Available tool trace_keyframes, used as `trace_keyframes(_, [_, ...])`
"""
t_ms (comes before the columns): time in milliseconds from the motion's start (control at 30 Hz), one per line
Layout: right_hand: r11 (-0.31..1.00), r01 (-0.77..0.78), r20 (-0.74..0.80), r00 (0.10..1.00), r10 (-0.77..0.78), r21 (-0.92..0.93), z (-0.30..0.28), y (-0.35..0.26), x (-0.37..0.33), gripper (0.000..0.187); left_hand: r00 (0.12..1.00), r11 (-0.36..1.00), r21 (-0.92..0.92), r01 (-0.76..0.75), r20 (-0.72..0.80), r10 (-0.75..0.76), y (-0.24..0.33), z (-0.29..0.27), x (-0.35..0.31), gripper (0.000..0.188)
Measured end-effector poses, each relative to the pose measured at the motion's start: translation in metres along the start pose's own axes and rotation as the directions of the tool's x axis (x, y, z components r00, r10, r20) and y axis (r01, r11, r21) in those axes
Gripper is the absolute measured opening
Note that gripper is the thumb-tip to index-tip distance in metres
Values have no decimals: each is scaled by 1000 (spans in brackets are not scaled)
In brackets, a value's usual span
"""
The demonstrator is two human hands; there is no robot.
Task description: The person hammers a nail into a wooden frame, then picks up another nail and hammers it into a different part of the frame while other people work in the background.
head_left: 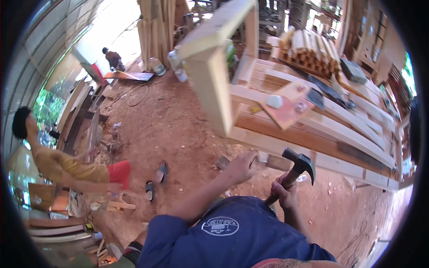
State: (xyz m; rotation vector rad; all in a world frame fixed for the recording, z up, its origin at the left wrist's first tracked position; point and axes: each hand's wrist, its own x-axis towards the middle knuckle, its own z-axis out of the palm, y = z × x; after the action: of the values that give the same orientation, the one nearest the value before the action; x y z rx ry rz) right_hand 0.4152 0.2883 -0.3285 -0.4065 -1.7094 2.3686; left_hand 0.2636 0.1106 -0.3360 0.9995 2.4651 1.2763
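Note:
My right hand [283,193] is wrapped round the handle of a claw hammer [300,161], held upright in front of my body with its dark metal head at the top. To the left of it, my left hand [242,168] is raised with the fingers curled together; anything inside them is hidden or too small to make out. Both hands are just short of the pale timber bench [308,158]. A planed wooden frame [210,85] stands tilted at the bench's left end, beyond my left hand.
On the bench lie a small board [286,117] with a white lump on it and a stack of wooden strips [313,49]. A person in a yellow shirt [76,165] stands at the left. Another person [114,60] is farther off. Upright planks [155,35] lean at the back.

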Motion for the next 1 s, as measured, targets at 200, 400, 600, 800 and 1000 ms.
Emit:
trace_keyframes(200, [981,-6,363,928,77,-194,146,52,35,33,888,887,-42,460,11,-460,-165,-83,-177,38])
trace_keyframes(400, [949,215,622,783,-26,-230,301,73,87,36,735,739,-97,667,-78,-674,-220,-178,-236,31])
trace_keyframes(600, [912,-65,517,807,287,-406,389,116,156,35,647,612,-366,701,-34,-762,-293,-231,-232,26])
trace_keyframes(800, [925,-174,472,819,326,-338,484,155,274,33,505,420,-456,785,78,-859,-478,-254,-284,24])
trace_keyframes(1000, [926,-100,438,859,265,-365,569,181,410,30,227,212,-104,972,166,-960,-589,-318,-394,22])
